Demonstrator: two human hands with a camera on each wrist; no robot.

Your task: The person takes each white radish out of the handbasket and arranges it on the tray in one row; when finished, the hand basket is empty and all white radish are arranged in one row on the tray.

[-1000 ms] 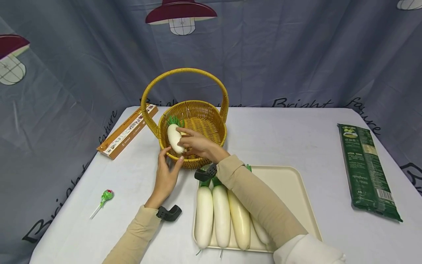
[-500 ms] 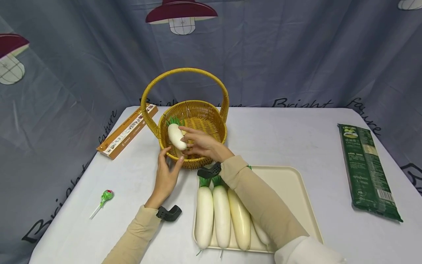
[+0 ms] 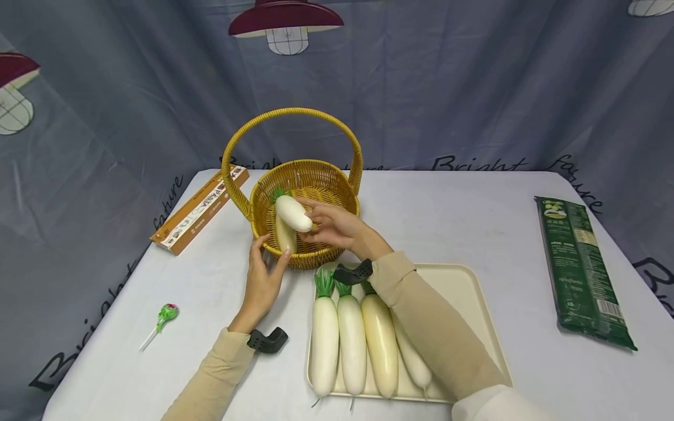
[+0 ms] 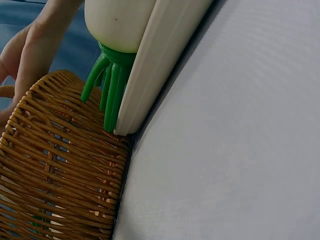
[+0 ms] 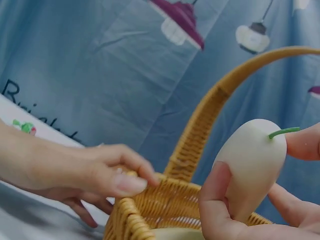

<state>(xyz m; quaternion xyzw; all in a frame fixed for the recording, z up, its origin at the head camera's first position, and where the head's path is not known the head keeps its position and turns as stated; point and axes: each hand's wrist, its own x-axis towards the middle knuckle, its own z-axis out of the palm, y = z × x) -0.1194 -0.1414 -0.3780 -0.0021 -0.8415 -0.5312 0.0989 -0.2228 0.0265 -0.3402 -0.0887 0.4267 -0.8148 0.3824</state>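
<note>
My right hand [image 3: 337, 231] grips the radish [image 3: 293, 213]; left hand [image 3: 263, 278] steadies the basket [image 3: 337, 181] rim — I lower it gently.

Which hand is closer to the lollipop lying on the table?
Left. The left hand grips the basket rim, nearer the lollipop; the right hand holds a radish over the basket, farther away.
</note>
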